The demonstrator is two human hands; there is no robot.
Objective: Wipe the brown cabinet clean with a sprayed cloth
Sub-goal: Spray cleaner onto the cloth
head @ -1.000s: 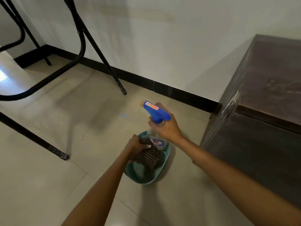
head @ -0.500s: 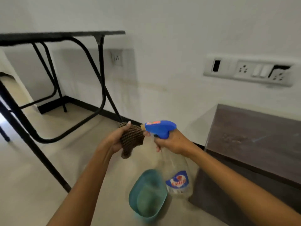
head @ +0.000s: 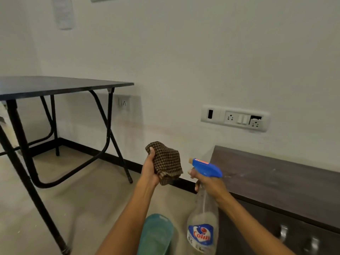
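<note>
My left hand [head: 150, 170] holds a bunched brown checked cloth [head: 166, 162] up at chest height. My right hand [head: 209, 183] grips a clear spray bottle [head: 202, 229] by its blue trigger head [head: 206, 167], whose nozzle points left at the cloth from a short gap. The brown cabinet [head: 276, 179] stands low at the right against the wall, with pale dusty smears on its top and metal handles on its front.
A teal plastic tub [head: 156, 234] sits on the tiled floor below my arms. A black folding table [head: 60, 86] with metal legs stands at the left. A switch and socket panel [head: 234, 117] is on the white wall above the cabinet.
Both hands lifted the cloth and the spray bottle out of the teal tub. The view rose from the floor to the wall, and the cloth now sits higher than the nozzle.
</note>
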